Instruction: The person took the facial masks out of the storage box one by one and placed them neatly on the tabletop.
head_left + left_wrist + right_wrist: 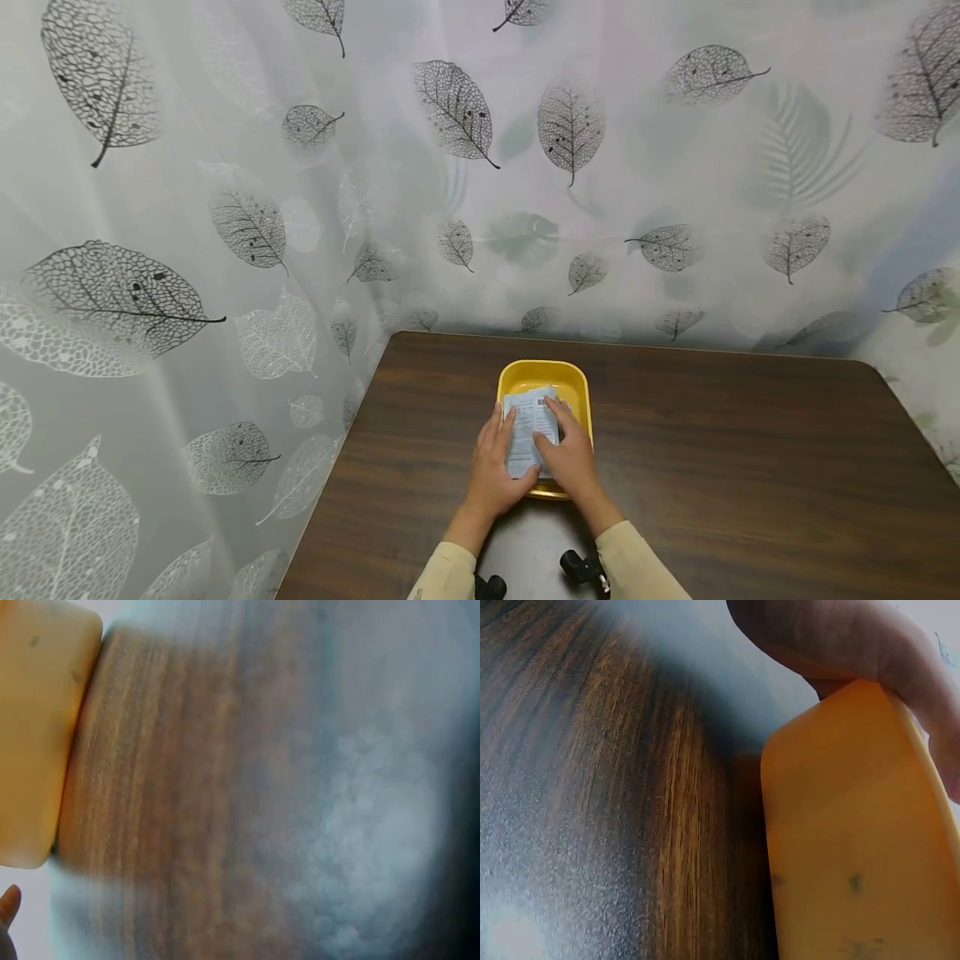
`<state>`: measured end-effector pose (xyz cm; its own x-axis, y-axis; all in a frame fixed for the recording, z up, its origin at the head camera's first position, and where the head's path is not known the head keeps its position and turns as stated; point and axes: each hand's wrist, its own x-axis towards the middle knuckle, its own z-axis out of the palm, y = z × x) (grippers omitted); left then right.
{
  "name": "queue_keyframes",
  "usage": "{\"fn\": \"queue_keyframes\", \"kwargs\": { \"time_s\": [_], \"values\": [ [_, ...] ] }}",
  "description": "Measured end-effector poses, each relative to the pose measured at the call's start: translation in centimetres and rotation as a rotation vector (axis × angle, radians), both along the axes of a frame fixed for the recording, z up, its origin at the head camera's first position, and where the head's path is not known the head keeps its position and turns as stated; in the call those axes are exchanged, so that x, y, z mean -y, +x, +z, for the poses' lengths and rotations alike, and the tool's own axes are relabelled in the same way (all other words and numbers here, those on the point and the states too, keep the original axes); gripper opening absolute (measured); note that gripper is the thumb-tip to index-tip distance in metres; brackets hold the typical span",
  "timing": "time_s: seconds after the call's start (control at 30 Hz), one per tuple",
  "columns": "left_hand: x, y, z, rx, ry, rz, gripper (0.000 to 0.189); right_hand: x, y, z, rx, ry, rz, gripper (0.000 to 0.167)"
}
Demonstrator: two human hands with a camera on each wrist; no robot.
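A pale blue-white packet [527, 442] with fine print and a small barcode lies in a yellow tray [542, 367], its left edge over the tray's left side. My left hand [491, 475] rests along the packet's lower left, fingers stretched forward and thumb at its bottom edge. From the right, my right hand [573, 458] touches the packet's top face with thumb and forefinger. In the right wrist view this hand [855, 645] arches over the rim, above the tray's outer wall [847, 825]. The left wrist view shows the tray's opposite wall [37, 735] and a fingertip [9, 904].
The tray stands on a dark wood-grain table [735, 450]. Behind and to the left hangs a pale curtain [480, 200] printed with leaves. Black wrist-camera mounts [577, 567] sit by the cuffs, over a glossy patch of table.
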<state>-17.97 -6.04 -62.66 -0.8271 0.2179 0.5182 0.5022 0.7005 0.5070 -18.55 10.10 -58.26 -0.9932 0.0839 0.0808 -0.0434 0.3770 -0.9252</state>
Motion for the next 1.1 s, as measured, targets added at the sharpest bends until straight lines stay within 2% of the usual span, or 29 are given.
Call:
{"fn": "queue_keyframes", "kwargs": {
  "time_s": [0.23,0.37,0.47,0.57,0.77,0.93,1.1],
  "values": [
    [0.13,-0.13,-0.11,0.012,0.001,-0.007,0.09,0.2,0.18,-0.12,-0.142,0.13,0.078,0.065],
    [0.14,-0.19,-0.19,0.007,-0.003,-0.007,0.09,0.31,0.3,-0.12,-0.176,0.162,0.082,0.067],
    [0.13,-0.18,-0.22,0.02,0.004,-0.005,0.09,0.32,0.32,-0.14,-0.157,0.12,0.098,0.067],
    [0.14,-0.17,-0.25,0.025,0.009,-0.002,0.09,0.27,0.29,-0.14,-0.109,0.036,0.116,0.068],
    [0.15,-0.04,-0.26,-0.021,0.012,-0.003,0.088,0.21,0.21,-0.06,-0.043,-0.048,0.153,0.077],
    [0.1,0.03,-0.24,-0.027,0.029,0.003,0.086,0.3,0.19,0.03,-0.02,0.042,0.174,0.076],
    [0.04,0.19,-0.34,-0.013,0.024,0.009,0.086,0.56,0.49,-0.06,-0.025,0.125,0.128,0.074]
  ]
}}
